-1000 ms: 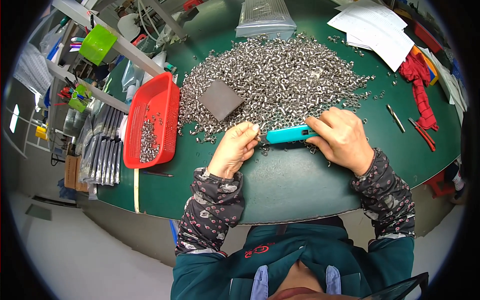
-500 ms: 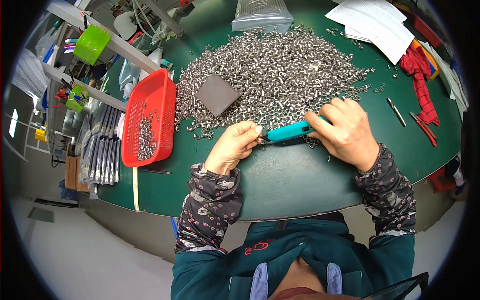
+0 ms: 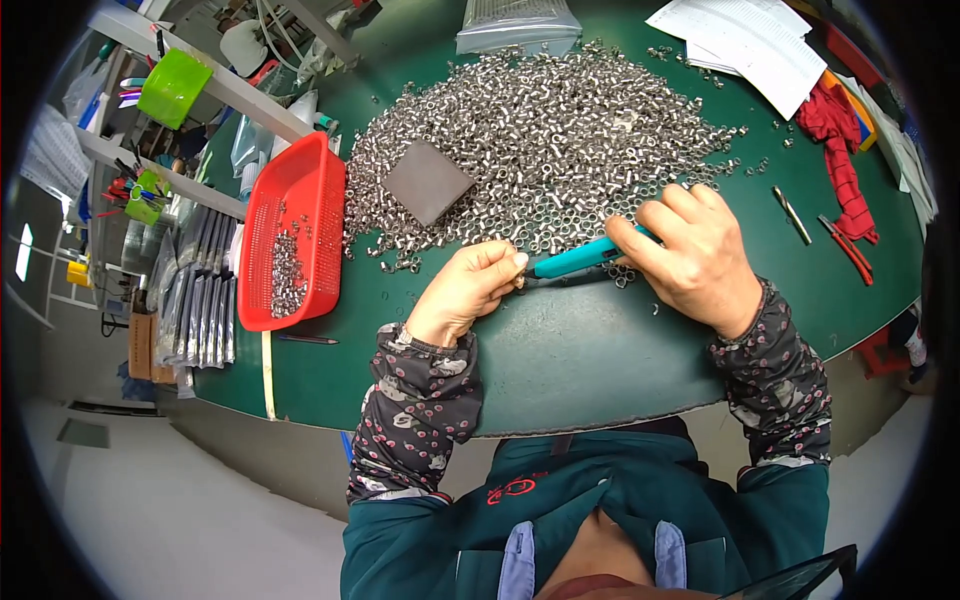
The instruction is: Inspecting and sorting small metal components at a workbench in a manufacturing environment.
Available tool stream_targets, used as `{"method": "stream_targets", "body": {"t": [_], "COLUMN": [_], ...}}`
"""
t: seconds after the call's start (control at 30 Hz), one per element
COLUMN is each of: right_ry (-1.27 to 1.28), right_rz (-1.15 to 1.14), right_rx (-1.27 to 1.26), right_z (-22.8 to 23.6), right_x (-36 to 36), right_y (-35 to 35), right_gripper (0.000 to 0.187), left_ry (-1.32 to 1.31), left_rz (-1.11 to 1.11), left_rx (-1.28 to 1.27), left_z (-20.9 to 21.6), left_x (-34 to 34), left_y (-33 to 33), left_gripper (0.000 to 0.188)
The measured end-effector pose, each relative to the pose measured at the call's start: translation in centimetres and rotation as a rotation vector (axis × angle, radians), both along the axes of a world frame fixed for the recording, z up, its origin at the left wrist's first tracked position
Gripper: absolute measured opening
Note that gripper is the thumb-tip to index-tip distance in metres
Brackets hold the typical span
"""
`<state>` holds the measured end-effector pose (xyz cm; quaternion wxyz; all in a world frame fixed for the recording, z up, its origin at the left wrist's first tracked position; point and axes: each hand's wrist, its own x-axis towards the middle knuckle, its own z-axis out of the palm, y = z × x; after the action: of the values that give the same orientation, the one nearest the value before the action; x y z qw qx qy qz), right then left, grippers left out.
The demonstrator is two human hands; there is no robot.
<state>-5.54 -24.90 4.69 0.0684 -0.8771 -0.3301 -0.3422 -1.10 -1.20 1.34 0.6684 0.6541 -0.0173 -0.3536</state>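
At the near edge of a heap of small shiny metal rings [image 3: 540, 140], my left hand [image 3: 470, 285] is pinched closed on a small metal ring [image 3: 519, 283], mostly hidden by the fingertips. My right hand [image 3: 690, 260] wraps round the back end of a teal-handled tool [image 3: 578, 260] with a dark slot in its side. The tool slants down to the left, its dark narrow tip meeting the left fingertips. I cannot make out the tip's exact shape. A dark grey square block [image 3: 428, 183] lies on the heap beyond my left hand.
On the left, a red perforated basket [image 3: 328, 230] holds some rings. A pen [image 3: 308, 340] lies near it. To the right are a metal rod [image 3: 792, 215], red-handled pliers [image 3: 848, 250], red cloth [image 3: 845, 160] and papers [image 3: 745, 40]. A clear plastic bag [image 3: 518, 28] lies behind the heap on the green table [image 3: 570, 370].
The view has shifted slightly. Both hands keep their grips; the tool's tip sits a little closer in against the left fingertips, and the right hand has turned slightly.
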Motion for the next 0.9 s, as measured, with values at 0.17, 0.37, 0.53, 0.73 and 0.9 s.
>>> {"method": "stream_targets", "body": {"t": [0.17, 0.37, 0.53, 0.73, 0.9], "right_ry": [-0.057, -0.093, 0.075, 0.359, 0.603], "right_rz": [-0.018, -0.021, -0.057, -0.051, -0.007], "right_rx": [-0.025, -0.017, 0.136, 0.386, 0.497], "right_z": [0.0, 0.3, 0.4, -0.3, -1.4], "right_x": [0.1, 0.2, 0.2, -0.2, -0.1], "right_y": [0.0, -0.1, -0.2, 0.2, 0.5], "right_gripper": [0.024, 0.023, 0.026, 0.024, 0.027], "left_ry": [-0.003, -0.08, -0.132, -0.184, -0.132], "left_rz": [-0.058, 0.082, 0.213, 0.308, 0.333], "left_rx": [0.022, -0.02, -0.279, -0.421, -0.541], "left_z": [0.0, 0.4, -0.6, -0.6, -1.1], "left_x": [0.2, -0.3, 0.4, 0.3, 0.4], "left_y": [0.0, -0.6, -0.1, -0.3, -0.4], "left_gripper": [0.014, 0.015, 0.011, 0.011, 0.01]}}
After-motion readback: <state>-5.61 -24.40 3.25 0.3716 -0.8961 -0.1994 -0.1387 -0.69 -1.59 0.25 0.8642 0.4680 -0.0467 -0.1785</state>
